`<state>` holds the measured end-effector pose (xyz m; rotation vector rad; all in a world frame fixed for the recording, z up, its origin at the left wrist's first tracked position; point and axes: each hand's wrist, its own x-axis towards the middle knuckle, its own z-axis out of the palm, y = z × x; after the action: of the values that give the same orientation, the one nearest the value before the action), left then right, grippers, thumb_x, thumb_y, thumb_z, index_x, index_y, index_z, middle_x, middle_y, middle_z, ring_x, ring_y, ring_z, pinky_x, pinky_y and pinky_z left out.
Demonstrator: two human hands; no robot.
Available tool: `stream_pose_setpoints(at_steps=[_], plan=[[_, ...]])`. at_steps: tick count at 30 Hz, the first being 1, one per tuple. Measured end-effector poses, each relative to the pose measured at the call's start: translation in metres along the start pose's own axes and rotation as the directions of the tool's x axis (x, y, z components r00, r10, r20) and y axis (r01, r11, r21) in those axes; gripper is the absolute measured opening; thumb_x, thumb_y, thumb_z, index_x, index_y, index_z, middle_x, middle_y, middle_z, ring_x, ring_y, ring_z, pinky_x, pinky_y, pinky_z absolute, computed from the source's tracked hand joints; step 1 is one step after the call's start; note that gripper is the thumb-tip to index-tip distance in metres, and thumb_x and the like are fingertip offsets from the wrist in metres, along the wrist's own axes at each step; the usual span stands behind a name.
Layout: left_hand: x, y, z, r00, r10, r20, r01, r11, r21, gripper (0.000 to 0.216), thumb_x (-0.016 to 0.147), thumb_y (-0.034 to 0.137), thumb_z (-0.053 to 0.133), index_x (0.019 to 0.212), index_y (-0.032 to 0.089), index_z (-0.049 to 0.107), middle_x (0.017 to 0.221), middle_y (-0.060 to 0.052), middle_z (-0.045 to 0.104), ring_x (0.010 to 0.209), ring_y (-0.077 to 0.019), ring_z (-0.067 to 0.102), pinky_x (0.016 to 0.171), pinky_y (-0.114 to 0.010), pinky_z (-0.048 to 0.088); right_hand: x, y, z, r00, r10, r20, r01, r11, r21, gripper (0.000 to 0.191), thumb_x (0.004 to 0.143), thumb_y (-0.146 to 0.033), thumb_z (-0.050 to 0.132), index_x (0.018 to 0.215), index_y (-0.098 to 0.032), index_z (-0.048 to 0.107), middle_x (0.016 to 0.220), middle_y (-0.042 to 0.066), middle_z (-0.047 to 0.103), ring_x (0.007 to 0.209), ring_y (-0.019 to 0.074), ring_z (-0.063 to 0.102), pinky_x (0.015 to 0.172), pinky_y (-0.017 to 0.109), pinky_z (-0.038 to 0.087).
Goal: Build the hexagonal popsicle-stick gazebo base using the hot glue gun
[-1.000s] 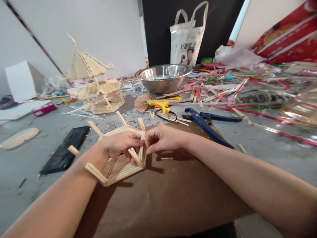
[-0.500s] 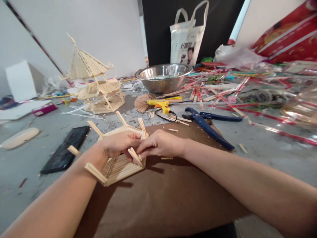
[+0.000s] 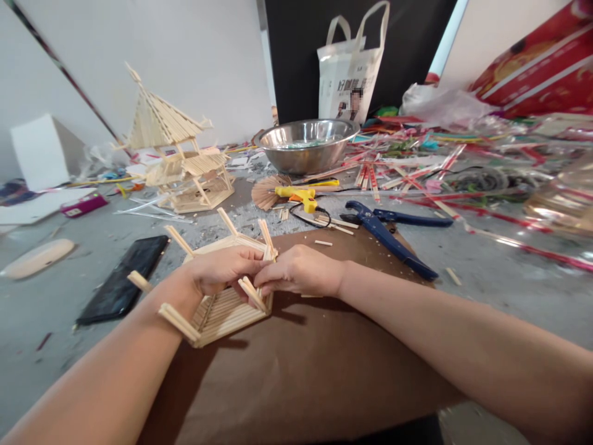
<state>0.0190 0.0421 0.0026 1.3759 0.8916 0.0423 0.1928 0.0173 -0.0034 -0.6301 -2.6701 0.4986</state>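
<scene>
As both hands meet over a brown paper sheet (image 3: 315, 364), the left hand (image 3: 221, 271) lies across the inside of a hexagonal stick frame (image 3: 222, 315), its fingers (image 3: 245, 267) curled together and pressed against the frame's near-right corner. The right hand (image 3: 303, 272) comes in from the other side, its fingertips (image 3: 265, 285) drawn together and pinched on the same corner, touching the left thumb. A slanted corner post (image 3: 267, 237) rises just above the joined fingertips, and a second short post (image 3: 252, 292) juts out directly beneath them. The exact stick caught between the fingers cannot be made out. The frame sits flat on the sheet's left edge, under the left palm, with more posts standing at its other corners.

Beyond the right knuckles lie blue cutting pliers (image 3: 389, 238), and farther past the fingertips a yellow glue gun (image 3: 299, 196) beside a steel bowl (image 3: 308, 145). Well beyond the left hand stands a finished stick pagoda (image 3: 176, 154); a black phone (image 3: 123, 278) lies out to the left of the left wrist.
</scene>
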Motion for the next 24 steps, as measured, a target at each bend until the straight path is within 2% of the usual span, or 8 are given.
stream_pose_setpoints(at_steps=[13,17,20,24], plan=[[0.000,-0.002,0.000,0.999,-0.037,-0.004,0.037,0.999,0.032,0.016,0.067,0.028,0.056,0.072,0.013,0.058,0.064,-0.003,0.060,0.057,-0.0139,0.056,0.052,-0.023,0.043,0.000,0.000,-0.003,1.000,-0.003,0.005,0.003,0.994,0.107,0.019,0.077,-0.027,0.052,0.090,-0.019,0.063,0.084,0.000,0.066,0.071,0.0099,0.057,0.065,0.018,0.037],[-0.001,0.000,0.000,0.999,-0.046,-0.024,0.046,0.999,0.008,0.020,0.068,0.031,0.058,0.076,0.013,0.058,0.066,-0.002,0.060,0.057,-0.0128,0.055,0.051,-0.021,0.043,-0.001,0.000,-0.004,1.000,0.025,-0.016,-0.021,0.976,0.217,0.017,0.076,-0.022,0.052,0.087,-0.016,0.064,0.082,0.001,0.065,0.071,0.0093,0.056,0.066,0.018,0.038],[-0.002,0.002,0.000,0.995,-0.051,-0.084,0.050,0.999,-0.006,0.024,0.067,0.035,0.060,0.078,0.013,0.058,0.062,0.001,0.057,0.053,-0.0097,0.052,0.048,-0.019,0.041,-0.001,0.004,-0.007,0.984,0.153,-0.095,-0.110,0.929,0.355,0.016,0.075,-0.018,0.050,0.082,-0.013,0.063,0.075,0.001,0.064,0.065,0.0079,0.055,0.063,0.018,0.039],[-0.004,0.005,0.002,0.987,-0.076,-0.139,0.080,0.997,0.023,0.028,0.069,0.040,0.058,0.078,0.013,0.058,0.056,0.002,0.054,0.049,-0.0083,0.050,0.045,-0.018,0.038,-0.001,0.014,-0.011,0.902,0.393,-0.179,-0.265,0.831,0.489,0.017,0.076,-0.021,0.047,0.074,-0.010,0.059,0.058,-0.001,0.056,0.049,0.0058,0.048,0.050,0.018,0.039]])
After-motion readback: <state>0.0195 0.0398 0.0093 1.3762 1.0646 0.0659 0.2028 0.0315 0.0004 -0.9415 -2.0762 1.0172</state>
